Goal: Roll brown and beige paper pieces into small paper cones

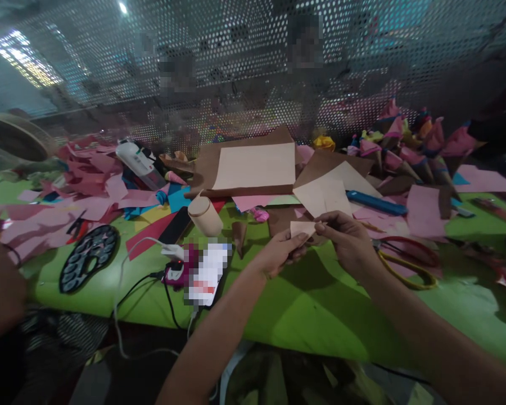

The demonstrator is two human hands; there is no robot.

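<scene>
Both hands share 1 grip on the small paper piece (302, 228). The left hand (278, 254) pinches its left end and the right hand (349, 243) pinches its right end. The fingers are closed on it, thumb on top. The piece is held up just over the green desk (312, 304), near the middle, a bit in from the near edge.

I think this paper is very light and thin. It will bend, crease or rip if pulled hard. It should not slip, since it looks dry and plain. The best places to hold it are the 2 ends, with soft fingertips, as both hands do now.

Just beside the right hand lie scissors (407, 261) with red and yellow handles. To the left of the left hand a white cable (122, 264) runs off the near edge. Another person's arm (0, 287) shows at the near left corner, next to a black round cut-out (88, 257).

Farther back stands a cream roll (205, 215). Behind the hands lie a blue pen-like tool (375, 202) and a big cream sheet (255, 166) on brown card. Pink paper scraps (88, 185) and a white bottle (135, 157) fill the far left. Paper cones (405, 149) sit at the far right corner.
</scene>
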